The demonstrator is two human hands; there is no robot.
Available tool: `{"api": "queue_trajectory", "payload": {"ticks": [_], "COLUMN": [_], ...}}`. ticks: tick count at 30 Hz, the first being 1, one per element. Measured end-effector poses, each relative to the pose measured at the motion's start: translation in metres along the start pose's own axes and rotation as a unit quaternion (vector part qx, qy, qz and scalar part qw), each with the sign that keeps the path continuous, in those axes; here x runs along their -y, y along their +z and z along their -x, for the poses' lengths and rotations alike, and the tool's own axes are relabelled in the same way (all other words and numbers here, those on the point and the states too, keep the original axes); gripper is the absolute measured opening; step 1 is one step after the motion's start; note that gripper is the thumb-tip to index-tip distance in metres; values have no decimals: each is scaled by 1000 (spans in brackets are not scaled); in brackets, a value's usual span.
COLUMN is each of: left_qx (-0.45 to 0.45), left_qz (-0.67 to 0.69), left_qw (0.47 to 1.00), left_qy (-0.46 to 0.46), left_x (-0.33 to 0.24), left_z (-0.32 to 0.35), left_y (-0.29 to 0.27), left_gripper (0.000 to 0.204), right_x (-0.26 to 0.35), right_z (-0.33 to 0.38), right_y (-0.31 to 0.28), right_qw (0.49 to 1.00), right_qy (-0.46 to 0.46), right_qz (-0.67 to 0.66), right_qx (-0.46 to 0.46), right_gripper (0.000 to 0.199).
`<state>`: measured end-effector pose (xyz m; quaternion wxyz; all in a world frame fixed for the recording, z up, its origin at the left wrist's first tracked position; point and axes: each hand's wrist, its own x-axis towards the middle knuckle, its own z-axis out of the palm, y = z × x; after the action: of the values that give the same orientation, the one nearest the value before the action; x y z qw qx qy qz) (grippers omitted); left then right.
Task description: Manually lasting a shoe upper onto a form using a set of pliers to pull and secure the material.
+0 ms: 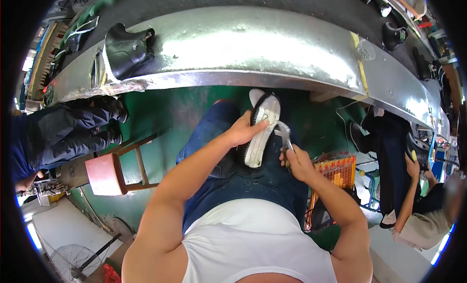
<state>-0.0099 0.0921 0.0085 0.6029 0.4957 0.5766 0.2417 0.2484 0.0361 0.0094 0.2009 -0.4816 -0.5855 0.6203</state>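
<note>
1. The left hand (244, 129) has its fingers closed around a dark boot (265, 132) — white sole facing up, thumb pressed on it.
2. That boot is above the person's lap, on the near side of the metal worktop (219, 42).
3. The right hand (297, 162) has its fingers wrapped round metal pincers (283, 132), their head at the sole's right edge — whether they bite, I cannot tell.
4. Another black boot (127, 49) rests on the worktop's left part.
</note>
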Motion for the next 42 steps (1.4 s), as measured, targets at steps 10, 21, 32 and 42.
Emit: {"api": "queue_trajectory", "payload": {"ticks": [10,21,32,42], "left_qx": [60,-239,-238,-543], "left_qz": [192,-712,-660,-368], "left_qw": [979,638,696,714], "left_qy": [10,173,153,-246], "left_x": [-127,-312,-235,-134], "left_z": [78,-133,-165,14], "left_y": [-86,-225,-264,-475], "left_gripper": [77,67,54,84], "right_x": [-48,-39,-39,-29], "right_z": [-2,-22,-29,-30], "right_y": [-4,-6,-14,-7], "right_qw": [975,971,966,974], "right_qy": [39,82,82,80], "right_qz": [-216,-222,-242,-205], "right_qx": [-33,15,36,49], "right_gripper": [44,48,43,43]}}
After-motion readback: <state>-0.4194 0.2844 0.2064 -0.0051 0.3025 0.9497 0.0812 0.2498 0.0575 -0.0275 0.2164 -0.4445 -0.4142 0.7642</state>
